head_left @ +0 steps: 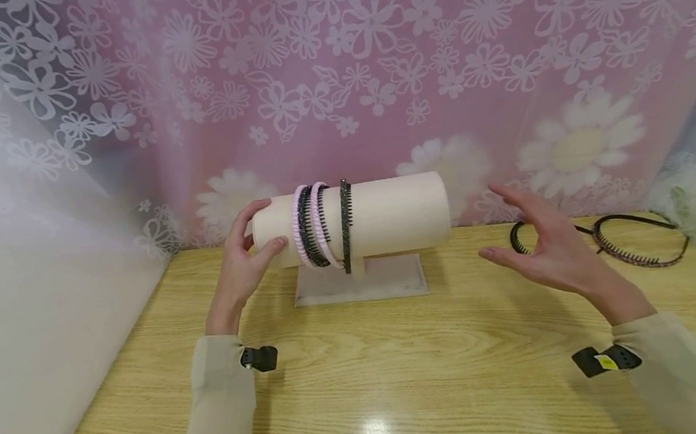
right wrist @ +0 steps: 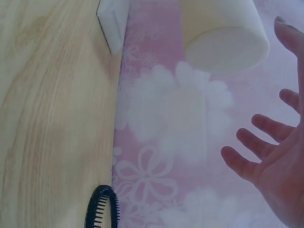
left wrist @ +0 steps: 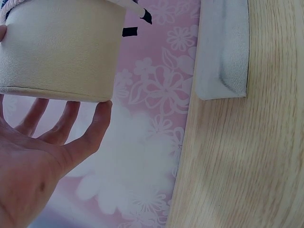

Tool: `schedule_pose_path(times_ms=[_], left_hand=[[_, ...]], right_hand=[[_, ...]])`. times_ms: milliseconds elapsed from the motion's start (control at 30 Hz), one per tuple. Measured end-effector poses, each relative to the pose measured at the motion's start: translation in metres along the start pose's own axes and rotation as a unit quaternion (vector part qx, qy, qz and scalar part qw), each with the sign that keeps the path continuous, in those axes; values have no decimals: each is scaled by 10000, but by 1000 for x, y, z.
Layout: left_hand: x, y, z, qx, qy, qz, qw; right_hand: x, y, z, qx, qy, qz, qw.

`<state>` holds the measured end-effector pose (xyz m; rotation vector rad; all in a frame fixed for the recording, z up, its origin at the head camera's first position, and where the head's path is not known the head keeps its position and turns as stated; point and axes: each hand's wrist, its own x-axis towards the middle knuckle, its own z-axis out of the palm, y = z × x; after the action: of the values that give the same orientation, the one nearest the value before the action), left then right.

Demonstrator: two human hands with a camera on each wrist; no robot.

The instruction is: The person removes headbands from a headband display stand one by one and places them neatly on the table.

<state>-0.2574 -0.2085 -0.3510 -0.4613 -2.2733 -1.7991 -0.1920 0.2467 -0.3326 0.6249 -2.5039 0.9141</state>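
Note:
A cream padded roll stand [head_left: 400, 213] for headbands stands on the table, its roll lying sideways above a pale base [head_left: 360, 289]. My left hand [head_left: 241, 262] holds the roll's left end, thumb on the front and fingers at the end and behind. Toward that end, pink headbands [head_left: 299, 229] and a dark toothed headband [head_left: 306, 226] sit close together around the roll. A sparkly dark headband [head_left: 346, 228] circles it nearer the middle. Apart from the roll's right end, my right hand [head_left: 550, 243] hangs in the air with fingers spread, holding nothing.
Behind my right hand, dark toothed headbands [head_left: 643, 260] lie on the wooden table [head_left: 341, 377] at the right. A pink flowered curtain [head_left: 334, 103] hangs along the back edge. White cloth [head_left: 19, 301] borders the left side.

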Motion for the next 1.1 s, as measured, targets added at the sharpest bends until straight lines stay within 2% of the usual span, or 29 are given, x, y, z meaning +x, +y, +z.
schedule_pose_path(times_ms=[400,833,1100], left_hand=[[0,-1,1,-33,12,16,10000],[2,-1,3,-10,22,9,10000],[2,0,3,-66,39,-21,10000]], right_hand=[[14,-9,2,-101,11,-247,9996],[35,-18,6,-87,198,-728,9971],[47,-25,8,-144,180,-960,9951]])
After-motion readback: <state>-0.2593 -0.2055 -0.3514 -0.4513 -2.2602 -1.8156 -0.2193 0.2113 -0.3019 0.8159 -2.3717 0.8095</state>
